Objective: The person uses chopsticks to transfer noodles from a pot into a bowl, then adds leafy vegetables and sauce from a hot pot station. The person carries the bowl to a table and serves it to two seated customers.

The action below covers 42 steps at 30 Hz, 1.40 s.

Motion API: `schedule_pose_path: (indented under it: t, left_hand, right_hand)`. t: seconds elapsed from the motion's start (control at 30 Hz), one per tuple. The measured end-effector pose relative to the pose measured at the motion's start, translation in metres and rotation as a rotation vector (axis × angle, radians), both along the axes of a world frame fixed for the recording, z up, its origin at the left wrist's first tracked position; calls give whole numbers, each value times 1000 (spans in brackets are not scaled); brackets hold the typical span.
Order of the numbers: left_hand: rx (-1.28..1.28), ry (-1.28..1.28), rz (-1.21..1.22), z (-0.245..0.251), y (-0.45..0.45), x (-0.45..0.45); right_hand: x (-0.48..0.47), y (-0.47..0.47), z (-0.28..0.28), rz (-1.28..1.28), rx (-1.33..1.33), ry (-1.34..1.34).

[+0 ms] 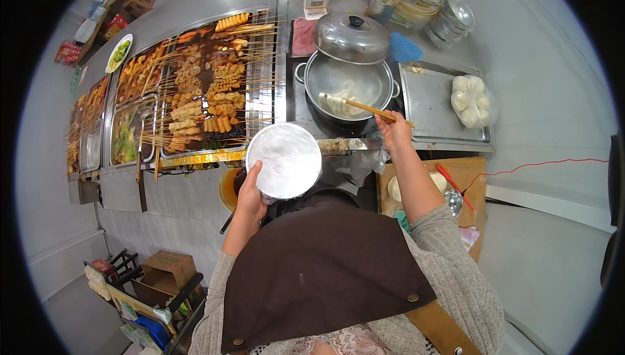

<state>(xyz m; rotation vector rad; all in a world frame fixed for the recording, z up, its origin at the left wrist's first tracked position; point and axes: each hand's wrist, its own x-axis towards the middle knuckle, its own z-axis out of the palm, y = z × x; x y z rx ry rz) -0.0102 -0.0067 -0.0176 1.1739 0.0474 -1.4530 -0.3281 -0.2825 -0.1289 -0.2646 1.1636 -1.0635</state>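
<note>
My left hand (251,191) holds a white bowl lined with clear plastic (284,160) by its near left rim, in front of the counter. A pair of wooden chopsticks (376,110) is gripped in my right hand (394,128), above the near right rim of a two-handled metal pot (316,69). At the chopsticks' tips are wide pale noodles (336,103), and more lie in cloudy liquid in the pot. A domed metal lid with a black knob (351,38) rests over the pot's far side.
Trays of skewered food (215,81) stand left of the pot, their sticks jutting toward it. At the right are a metal tray (432,106) and a bag of pale dough-like pieces (470,101). Stacked bowls (415,1) and a chopstick holder (380,8) stand behind.
</note>
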Motion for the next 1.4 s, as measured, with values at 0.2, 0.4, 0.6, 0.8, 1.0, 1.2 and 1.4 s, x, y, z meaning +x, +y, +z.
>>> schedule_pose_path:
  t: [0.2,0.4,0.6,0.8,1.0,1.2,1.4]
  left_hand:
    - [-14,-2,-7,-3,-3,1]
    - [-27,19,-9,-7,-9,3]
    - [-32,38,-18,-7,-12,4]
    - [5,30,-15,0,-12,5]
    - [-17,28,-2,0,-10,8]
    - [-7,27,1,0,-10,7]
    - [-8,39,-8,1,-9,4]
  right_hand:
    - [-1,2,0,-109,39,-137]
    - [-10,-6,17,-168,-29,-187]
    - [-20,-10,30,-218,-82,-88]
    - [-32,-6,50,-169,-303,283]
    - [-44,2,80,39,-498,568]
    - [-23,-11,64,112,-500,706]
    - [18,-37,25,71,-345,520]
